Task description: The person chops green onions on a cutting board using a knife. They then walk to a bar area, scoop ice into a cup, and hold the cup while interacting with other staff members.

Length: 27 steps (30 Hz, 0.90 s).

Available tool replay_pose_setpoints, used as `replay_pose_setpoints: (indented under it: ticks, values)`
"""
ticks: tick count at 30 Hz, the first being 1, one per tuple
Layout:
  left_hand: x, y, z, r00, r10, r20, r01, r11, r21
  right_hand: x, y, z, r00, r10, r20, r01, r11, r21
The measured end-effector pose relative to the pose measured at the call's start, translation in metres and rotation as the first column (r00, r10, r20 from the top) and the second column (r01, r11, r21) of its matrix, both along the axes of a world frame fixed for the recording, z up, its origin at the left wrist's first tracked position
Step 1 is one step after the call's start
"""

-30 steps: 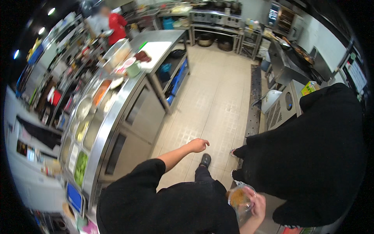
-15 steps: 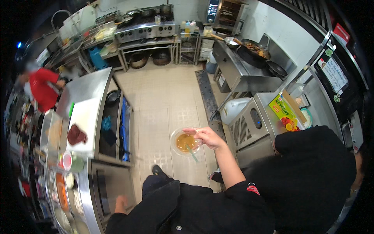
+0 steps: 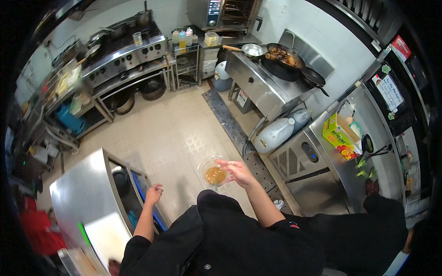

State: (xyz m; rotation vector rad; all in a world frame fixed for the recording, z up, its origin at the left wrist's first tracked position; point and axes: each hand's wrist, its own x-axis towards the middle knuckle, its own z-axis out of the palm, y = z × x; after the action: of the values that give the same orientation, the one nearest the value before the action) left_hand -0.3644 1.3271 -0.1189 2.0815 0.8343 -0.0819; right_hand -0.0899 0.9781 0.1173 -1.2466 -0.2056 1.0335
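Right hand gripping rim of clear bowl with orange sauce; left hand loosely curled, empty, beside steel counter.

1. A dark wok full of browned food sits on the steel cooking station, a metal bowl just beside it
2. A white jug lies on the floor against a steel cabinet
3. A yellow-green carton rests on that cabinet
4. Squeeze bottles top a wire rack
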Motion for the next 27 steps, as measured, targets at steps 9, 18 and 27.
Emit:
replay_pose_setpoints:
  ticks: [9,18,27]
  values:
    - [0.184,0.195,0.066,0.994,0.049,0.093,-0.031,0.983,-0.183,0.15,0.293,-0.023,0.989,0.134,0.055,-0.134,0.991,-0.008]
    - [0.271,0.415,0.228,0.969,-0.026,0.247,-0.064,0.935,0.349,0.237,0.673,-0.04,0.788,0.601,0.133,-0.596,0.799,-0.076]
    - [0.243,0.68,0.276,0.993,0.09,0.081,-0.116,0.896,0.429,0.187,1.012,-0.025,0.516,0.842,0.156,-0.846,0.53,-0.061]
